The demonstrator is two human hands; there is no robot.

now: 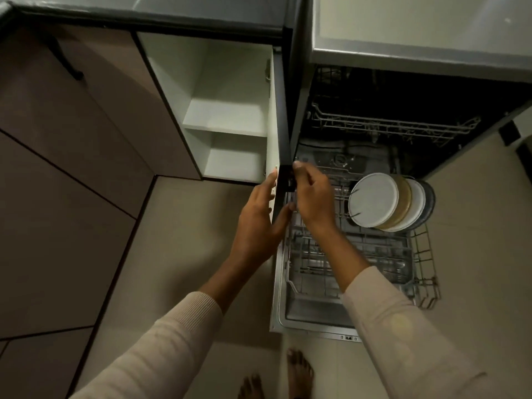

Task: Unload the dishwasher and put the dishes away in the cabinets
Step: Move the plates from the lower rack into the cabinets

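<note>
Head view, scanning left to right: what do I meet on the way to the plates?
First the black handle → open cabinet → left hand → cabinet door, edge-on and gripped by both hands → right hand → plates standing in the lower rack.

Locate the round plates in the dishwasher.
Head view, right of centre: round plates stand on edge, far right in the wire lower rack, beside the right hand.

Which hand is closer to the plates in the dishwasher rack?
Right. The right hand grips the cabinet door edge, just left of the plates; the left hand holds the door's far side, farther away.
</note>
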